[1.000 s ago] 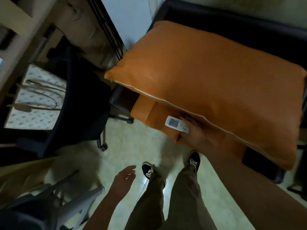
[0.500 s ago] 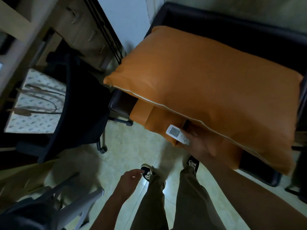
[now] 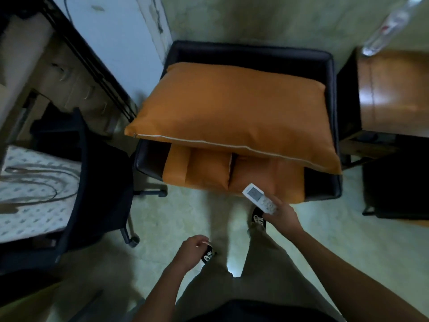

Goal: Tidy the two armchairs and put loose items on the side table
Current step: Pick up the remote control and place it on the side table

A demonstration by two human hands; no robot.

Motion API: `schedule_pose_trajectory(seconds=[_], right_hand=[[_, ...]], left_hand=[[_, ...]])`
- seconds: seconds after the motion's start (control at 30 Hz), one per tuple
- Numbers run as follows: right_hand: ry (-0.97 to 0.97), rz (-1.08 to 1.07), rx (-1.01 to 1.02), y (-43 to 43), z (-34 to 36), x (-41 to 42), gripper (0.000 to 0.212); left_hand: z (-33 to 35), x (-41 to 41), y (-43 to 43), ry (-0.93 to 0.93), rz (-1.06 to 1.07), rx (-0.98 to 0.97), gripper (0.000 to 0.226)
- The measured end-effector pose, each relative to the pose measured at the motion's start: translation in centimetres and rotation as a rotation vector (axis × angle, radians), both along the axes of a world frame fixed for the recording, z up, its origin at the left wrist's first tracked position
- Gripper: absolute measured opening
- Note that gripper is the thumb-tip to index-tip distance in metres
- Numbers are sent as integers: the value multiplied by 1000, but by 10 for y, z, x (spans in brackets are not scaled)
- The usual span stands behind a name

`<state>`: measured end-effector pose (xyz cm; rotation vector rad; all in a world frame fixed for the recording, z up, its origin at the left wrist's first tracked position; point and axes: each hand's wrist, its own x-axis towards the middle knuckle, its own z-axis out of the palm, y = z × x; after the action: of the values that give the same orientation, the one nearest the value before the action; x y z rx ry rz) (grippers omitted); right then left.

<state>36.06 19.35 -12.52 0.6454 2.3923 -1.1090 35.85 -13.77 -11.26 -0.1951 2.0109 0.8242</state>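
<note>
A black armchair (image 3: 250, 53) stands against the wall ahead. A large orange cushion (image 3: 232, 112) lies across its seat, over an orange seat pad (image 3: 267, 180). My right hand (image 3: 282, 216) holds a white remote control (image 3: 258, 198) just in front of the seat pad's front edge, clear of the chair. My left hand (image 3: 191, 251) hangs low over the floor with fingers loosely curled and nothing in it. A brown wooden side table (image 3: 392, 94) stands to the right of the armchair, with a clear plastic bottle (image 3: 385, 24) at its far edge.
A black office chair (image 3: 92, 182) on castors stands at the left, beside a patterned white surface (image 3: 32, 194) with cables on it. A desk with drawers (image 3: 69, 73) is at the upper left. A dark piece of furniture (image 3: 399, 182) sits at the right.
My right hand has pulled the remote out from under the cushion and back toward me. The view has backed away, bringing the side table and bottle into sight.
</note>
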Motion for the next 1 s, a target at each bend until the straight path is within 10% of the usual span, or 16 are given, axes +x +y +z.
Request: schedule_pose_trajectory(seconds=[0.5,1.0], right_hand=[[48,-512,1,-20,41,233,73],[147,-841,-109,145,55,431,72]], left_hand=[[-4,29,-4,18,-471,-78,15],[46,140,224,166,-455,17,20]])
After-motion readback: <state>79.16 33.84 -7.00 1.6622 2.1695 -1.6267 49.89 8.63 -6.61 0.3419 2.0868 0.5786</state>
